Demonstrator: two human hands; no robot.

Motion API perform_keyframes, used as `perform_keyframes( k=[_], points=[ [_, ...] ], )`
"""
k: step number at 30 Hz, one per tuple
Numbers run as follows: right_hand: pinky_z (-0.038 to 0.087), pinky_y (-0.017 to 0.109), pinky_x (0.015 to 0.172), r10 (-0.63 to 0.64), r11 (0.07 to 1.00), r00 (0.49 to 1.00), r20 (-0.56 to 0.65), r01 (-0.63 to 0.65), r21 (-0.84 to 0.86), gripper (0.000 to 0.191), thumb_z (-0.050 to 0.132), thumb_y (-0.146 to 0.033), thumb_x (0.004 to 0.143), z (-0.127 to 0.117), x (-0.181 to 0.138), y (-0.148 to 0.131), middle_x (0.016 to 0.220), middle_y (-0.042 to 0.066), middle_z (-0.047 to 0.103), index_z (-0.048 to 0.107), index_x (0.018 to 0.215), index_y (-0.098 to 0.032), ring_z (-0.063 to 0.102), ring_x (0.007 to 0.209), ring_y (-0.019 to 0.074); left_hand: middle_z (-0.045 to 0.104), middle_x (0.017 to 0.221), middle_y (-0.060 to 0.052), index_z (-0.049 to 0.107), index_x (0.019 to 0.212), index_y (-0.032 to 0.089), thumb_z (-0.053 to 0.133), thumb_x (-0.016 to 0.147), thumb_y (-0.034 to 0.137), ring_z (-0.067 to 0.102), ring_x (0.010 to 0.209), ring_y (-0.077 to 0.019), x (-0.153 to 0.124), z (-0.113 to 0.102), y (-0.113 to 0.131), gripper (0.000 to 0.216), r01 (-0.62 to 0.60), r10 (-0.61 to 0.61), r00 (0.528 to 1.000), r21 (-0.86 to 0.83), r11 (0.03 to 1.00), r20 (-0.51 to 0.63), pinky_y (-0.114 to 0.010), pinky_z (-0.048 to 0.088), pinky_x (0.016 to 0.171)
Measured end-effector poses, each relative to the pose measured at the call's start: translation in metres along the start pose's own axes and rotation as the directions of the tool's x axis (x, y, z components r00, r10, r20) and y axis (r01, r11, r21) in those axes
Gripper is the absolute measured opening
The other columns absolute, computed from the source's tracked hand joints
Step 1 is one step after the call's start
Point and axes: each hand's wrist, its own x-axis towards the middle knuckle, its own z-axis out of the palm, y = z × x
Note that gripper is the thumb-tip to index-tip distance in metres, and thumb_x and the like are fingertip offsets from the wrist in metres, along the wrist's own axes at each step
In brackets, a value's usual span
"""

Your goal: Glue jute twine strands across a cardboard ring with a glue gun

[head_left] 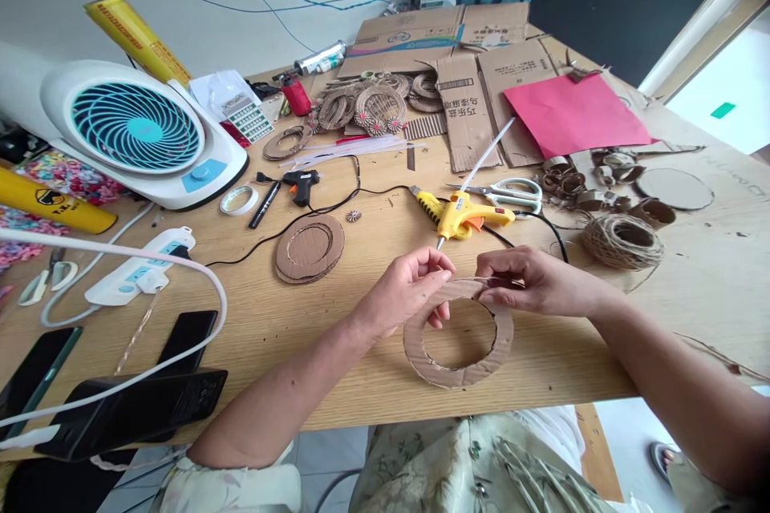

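A flat cardboard ring (460, 373) is held upright-tilted above the near edge of the wooden table (337, 321). My left hand (406, 288) pinches the ring's top left rim. My right hand (532, 282) pinches the top right rim, pressing a thin strand of jute twine along it. Both hands are closed on the ring. A yellow glue gun (466, 214) lies just beyond my hands, its nozzle pointing toward them. A ball of jute twine (622, 240) sits to the right.
Scissors (511, 192), a second cardboard ring (310, 248), a black mini glue gun (301, 184), tape (239, 199), a desk fan (138, 132), a power strip (141, 264), phones (186, 337), pink paper (574, 116), cardboard sheets (463, 96) and woven discs (378, 108) crowd the table.
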Motion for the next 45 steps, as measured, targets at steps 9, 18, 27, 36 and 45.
perform_keyframes(
  k=[9,18,27,36,45],
  points=[
    [0.036,0.025,0.057,0.034,0.995,0.999,0.028,-0.037,0.096,0.040,0.065,-0.056,0.085,-0.006,-0.003,0.004,0.072,-0.001,0.058,0.064,0.091,-0.017,0.047,0.064,0.0108,0.051,0.094,0.000,0.051,0.104,0.019,0.066,0.088,0.038,0.063,0.067,-0.0096,-0.004,-0.002,-0.003,0.028,-0.116,0.111,0.993,0.125,0.985,0.043,-0.021,0.057,0.050],
    [0.038,0.026,0.054,0.006,1.000,0.963,-0.268,0.000,0.020,0.034,0.063,-0.054,0.087,-0.009,0.009,0.019,0.069,-0.002,0.053,0.060,0.087,-0.020,0.046,0.060,0.0107,0.058,0.114,-0.008,0.062,0.119,0.019,0.055,0.093,0.029,0.063,0.069,-0.0081,-0.001,-0.009,-0.015,0.029,-0.142,0.103,0.976,0.198,0.970,0.193,-0.015,0.052,0.047],
    [0.044,0.052,0.097,-0.304,0.774,0.774,-0.555,-0.138,-0.618,0.038,0.062,-0.047,0.089,-0.028,0.027,0.028,0.114,0.013,0.063,0.064,0.117,-0.022,0.057,0.107,0.0303,0.064,0.103,-0.008,0.064,0.120,0.015,0.056,0.091,0.024,0.066,0.070,-0.0104,0.001,-0.011,-0.025,0.032,-0.045,0.009,0.985,0.204,0.978,0.172,-0.015,0.050,0.046],
    [0.046,0.049,0.094,-0.246,0.657,0.873,-0.422,-0.170,-0.734,0.059,0.061,-0.054,0.086,-0.033,0.041,0.058,0.111,0.015,0.064,0.057,0.133,-0.017,0.058,0.106,0.0322,0.058,0.105,-0.008,0.063,0.117,0.015,0.066,0.084,0.024,0.068,0.070,-0.0110,-0.005,-0.006,-0.028,0.034,-0.025,0.012,0.992,0.112,0.993,0.122,-0.015,0.050,0.046],
    [0.049,0.041,0.089,-0.221,0.834,0.823,-0.523,-0.118,-0.539,0.048,0.063,-0.053,0.086,-0.039,0.036,0.048,0.107,0.011,0.065,0.059,0.121,-0.020,0.061,0.100,0.0265,0.060,0.097,-0.006,0.064,0.112,0.015,0.065,0.082,0.021,0.067,0.074,-0.0120,-0.005,-0.008,-0.034,0.031,-0.010,0.004,0.999,0.127,0.992,0.049,-0.012,0.047,0.045]
  ],
)
